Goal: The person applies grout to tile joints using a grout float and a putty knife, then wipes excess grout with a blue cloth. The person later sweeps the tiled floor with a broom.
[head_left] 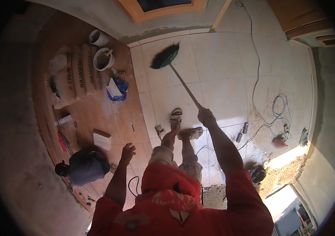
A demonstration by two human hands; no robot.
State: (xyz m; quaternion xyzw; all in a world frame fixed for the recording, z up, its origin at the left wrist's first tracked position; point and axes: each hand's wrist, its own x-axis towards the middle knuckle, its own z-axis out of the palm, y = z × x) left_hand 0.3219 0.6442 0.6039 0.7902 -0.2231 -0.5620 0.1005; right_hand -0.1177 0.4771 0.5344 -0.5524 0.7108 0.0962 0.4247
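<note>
My right hand (205, 115) is closed around the end of a long broom handle (185, 85). The broom (166, 57) reaches forward over the pale tiled floor, its dark bristles and green head ahead of my sandalled feet. On the left, my left hand (128, 153) hangs in the air with loosely bent fingers and nothing visible in it. Nearest to that hand is a white box-like block (102, 140) on the brown floor.
Several sacks (79, 70), a white bucket (103, 59) and a blue plastic bag (122, 87) lie at left. A crouching person (86, 167) is at lower left. Cable coils (278, 106) and a red power tool (279, 141) lie at right, near debris. A wall (163, 29) stands ahead.
</note>
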